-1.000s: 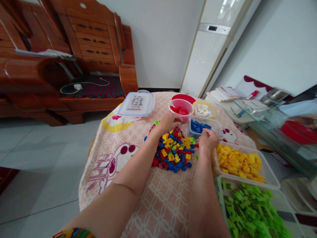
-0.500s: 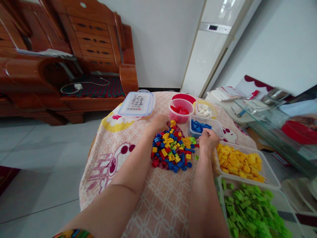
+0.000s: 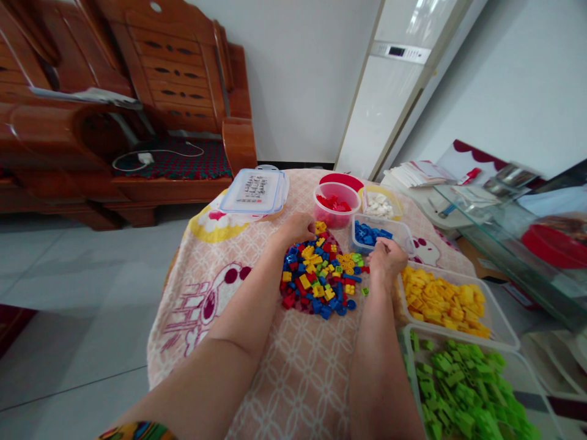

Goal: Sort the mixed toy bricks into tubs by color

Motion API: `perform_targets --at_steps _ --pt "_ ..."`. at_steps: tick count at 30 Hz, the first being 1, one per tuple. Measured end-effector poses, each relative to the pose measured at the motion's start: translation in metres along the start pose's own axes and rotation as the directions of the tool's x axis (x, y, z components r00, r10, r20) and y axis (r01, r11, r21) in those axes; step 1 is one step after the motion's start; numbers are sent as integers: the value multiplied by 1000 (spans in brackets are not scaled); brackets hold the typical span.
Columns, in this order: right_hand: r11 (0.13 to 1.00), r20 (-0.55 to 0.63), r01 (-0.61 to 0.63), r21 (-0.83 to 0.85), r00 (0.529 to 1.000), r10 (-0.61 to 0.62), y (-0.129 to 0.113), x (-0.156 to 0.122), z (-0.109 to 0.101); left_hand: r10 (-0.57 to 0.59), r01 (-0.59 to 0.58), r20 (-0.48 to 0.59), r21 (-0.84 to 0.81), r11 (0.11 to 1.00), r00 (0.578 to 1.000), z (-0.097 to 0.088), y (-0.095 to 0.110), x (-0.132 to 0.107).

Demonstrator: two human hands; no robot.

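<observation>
A mixed pile of toy building bricks [image 3: 316,269] in red, blue, yellow and green lies on the cloth between my arms. At its far left edge is my left hand [image 3: 297,228], fingers curled down; whatever they hold is hidden. My right hand [image 3: 387,256] is closed, fingertips pinched, at the near rim of a clear box [image 3: 402,235] with blue bricks [image 3: 370,232]. I cannot make out anything in that pinch. Just beyond the pile stands a round tub [image 3: 337,190] with red bricks [image 3: 334,203].
Right of my right arm are boxes of yellow bricks [image 3: 443,299] and green bricks [image 3: 472,385]. White bricks [image 3: 380,205] fill a yellow-rimmed container behind the blue ones. A lidded box [image 3: 253,190] sits at the far left. A glass shelf [image 3: 495,235] juts out at right.
</observation>
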State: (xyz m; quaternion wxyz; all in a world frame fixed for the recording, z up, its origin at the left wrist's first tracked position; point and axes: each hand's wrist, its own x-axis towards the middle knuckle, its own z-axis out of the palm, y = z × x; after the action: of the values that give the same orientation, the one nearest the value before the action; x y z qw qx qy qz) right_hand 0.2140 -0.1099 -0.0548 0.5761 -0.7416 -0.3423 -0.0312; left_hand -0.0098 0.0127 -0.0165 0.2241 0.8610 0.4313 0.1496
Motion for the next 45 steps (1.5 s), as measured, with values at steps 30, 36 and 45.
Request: perform_targets --at_steps 30,36,45 --pt "1000 24 -8 -29 1000 9 3 2 1 -58 68 72 -133 989 996 -17 5 -9" --pt "999 12 10 -43 1000 -10 4 2 2 -51 60 88 -107 992 995 -13 -1 -7" --pt "1000 5 -4 -14 1000 4 6 2 2 -54 48 166 41 998 985 -19 9 -9"
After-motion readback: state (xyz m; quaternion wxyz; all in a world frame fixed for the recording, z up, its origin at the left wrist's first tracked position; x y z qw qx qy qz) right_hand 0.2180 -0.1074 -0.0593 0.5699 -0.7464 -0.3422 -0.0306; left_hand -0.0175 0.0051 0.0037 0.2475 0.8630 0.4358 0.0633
